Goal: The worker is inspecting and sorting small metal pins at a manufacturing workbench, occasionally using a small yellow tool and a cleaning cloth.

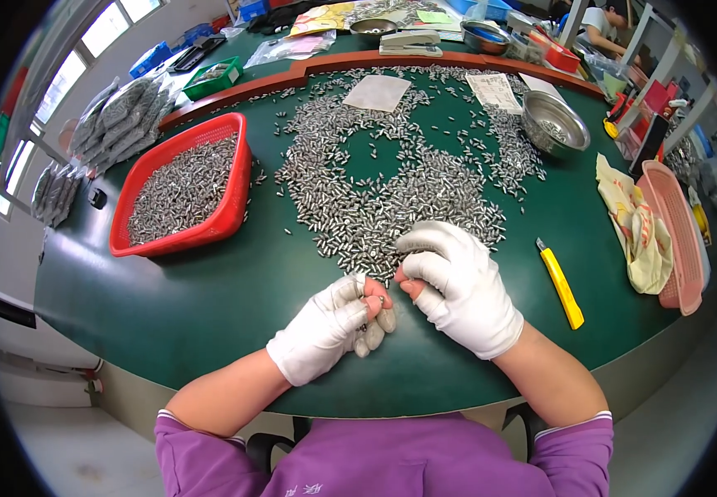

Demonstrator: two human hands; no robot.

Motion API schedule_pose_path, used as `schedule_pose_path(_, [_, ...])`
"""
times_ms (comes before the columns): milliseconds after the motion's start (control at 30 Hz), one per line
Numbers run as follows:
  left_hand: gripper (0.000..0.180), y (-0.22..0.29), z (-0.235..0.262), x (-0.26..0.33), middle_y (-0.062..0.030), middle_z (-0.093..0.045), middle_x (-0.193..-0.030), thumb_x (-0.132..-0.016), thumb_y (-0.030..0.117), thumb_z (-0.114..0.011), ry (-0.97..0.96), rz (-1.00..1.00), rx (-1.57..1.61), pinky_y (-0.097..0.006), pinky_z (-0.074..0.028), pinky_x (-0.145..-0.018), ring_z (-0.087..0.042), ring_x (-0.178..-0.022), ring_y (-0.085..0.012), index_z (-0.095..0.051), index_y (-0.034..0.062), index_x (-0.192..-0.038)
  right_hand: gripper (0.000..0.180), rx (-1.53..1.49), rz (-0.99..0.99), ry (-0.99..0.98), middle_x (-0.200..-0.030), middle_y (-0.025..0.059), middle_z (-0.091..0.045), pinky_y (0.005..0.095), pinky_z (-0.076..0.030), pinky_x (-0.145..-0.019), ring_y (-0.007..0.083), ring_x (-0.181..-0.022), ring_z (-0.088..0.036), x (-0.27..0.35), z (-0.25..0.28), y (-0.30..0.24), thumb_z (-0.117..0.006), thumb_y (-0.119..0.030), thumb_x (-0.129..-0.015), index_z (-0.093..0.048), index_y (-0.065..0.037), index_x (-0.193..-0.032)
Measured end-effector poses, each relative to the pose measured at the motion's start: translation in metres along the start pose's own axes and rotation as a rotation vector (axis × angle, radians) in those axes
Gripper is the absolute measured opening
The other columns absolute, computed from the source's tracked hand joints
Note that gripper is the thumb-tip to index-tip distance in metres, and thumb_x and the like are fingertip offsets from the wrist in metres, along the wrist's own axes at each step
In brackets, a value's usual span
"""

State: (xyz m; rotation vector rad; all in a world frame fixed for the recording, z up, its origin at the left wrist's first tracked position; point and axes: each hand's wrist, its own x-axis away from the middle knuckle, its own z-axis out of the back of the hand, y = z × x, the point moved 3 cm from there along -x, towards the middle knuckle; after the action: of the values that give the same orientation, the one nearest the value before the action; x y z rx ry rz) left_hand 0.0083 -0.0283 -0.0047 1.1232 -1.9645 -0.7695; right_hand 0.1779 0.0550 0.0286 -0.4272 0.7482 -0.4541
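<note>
- The left hand (331,326), in a white glove with the fingertips cut away, is curled nearly closed on the green table (209,290), just on the person's side of the heap of small metal pieces (392,199). Its bare thumb and forefinger pinch one small grey piece (381,300); a few more seem to sit in the curled fingers, though that is hard to tell.
- The right hand (458,286), gloved the same way, is loosely cupped, fingers bent rather than spread. Its fingertips rest on the near edge of the heap, and its bare thumb tip comes close to the left thumb.
- The metal pieces are short, silvery-grey cylinders, lying loose in a broad ring-shaped spread with bare green patches in the middle.
- Left of the heap stands a red basket (230,215), filled with the same pieces.
- Right of the heap lies a yellow utility knife (561,286); beyond the heap to the right sits a steel bowl (553,124).
</note>
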Motion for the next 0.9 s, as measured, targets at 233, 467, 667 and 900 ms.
schedule_pose_path(233, [0.027,0.000,0.000,0.001,-0.0057,-0.062,-0.098,-0.096,0.031,-0.063,-0.009,-0.027,0.098,-0.023,-0.044,-0.062,-0.054,-0.070,-0.0117,-0.055,0.0103,-0.112,0.020,0.252,0.137,-0.075,-0.112,0.0077,-0.059,0.0447,-0.049,-0.089,0.0314,-0.109,-0.056,-0.001,-0.009,-0.003,-0.072,-0.013,-0.069,-0.062,-0.011,-0.087])
schedule_pose_path(467, [0.029,0.002,0.001,0.000,-0.0050,-0.062,-0.099,-0.095,0.028,-0.064,0.018,-0.062,0.121,-0.023,-0.041,-0.062,-0.050,-0.070,-0.0115,-0.055,0.0108,-0.116,0.019,0.287,0.155,-0.052,-0.112,0.0085,-0.059,0.0443,-0.048,-0.090,0.0318,-0.111,-0.055,-0.001,-0.011,-0.001,-0.070,-0.013,-0.069,-0.060,-0.010,-0.084])
schedule_pose_path(667, [0.026,0.000,0.003,0.000,-0.0033,-0.062,-0.098,-0.096,0.027,-0.063,0.014,-0.063,0.136,-0.023,-0.040,-0.062,-0.050,-0.070,-0.0112,-0.055,0.0111,-0.115,0.018,0.328,0.167,-0.094,-0.111,0.0091,-0.059,0.0435,-0.048,-0.091,0.0315,-0.112,-0.055,-0.003,-0.011,-0.004,-0.069,-0.013,-0.069,-0.061,-0.009,-0.084])
schedule_pose_path(900, [0.032,-0.005,0.006,0.000,-0.0039,-0.061,-0.097,-0.096,0.030,-0.064,0.013,-0.069,0.082,-0.022,-0.041,-0.062,-0.051,-0.071,-0.0095,-0.054,0.0104,-0.118,0.016,0.232,0.074,-0.065,-0.114,0.0110,-0.059,0.0450,-0.046,-0.094,0.0334,-0.114,-0.054,0.002,-0.009,-0.005,-0.070,-0.014,-0.074,-0.062,-0.007,-0.086])
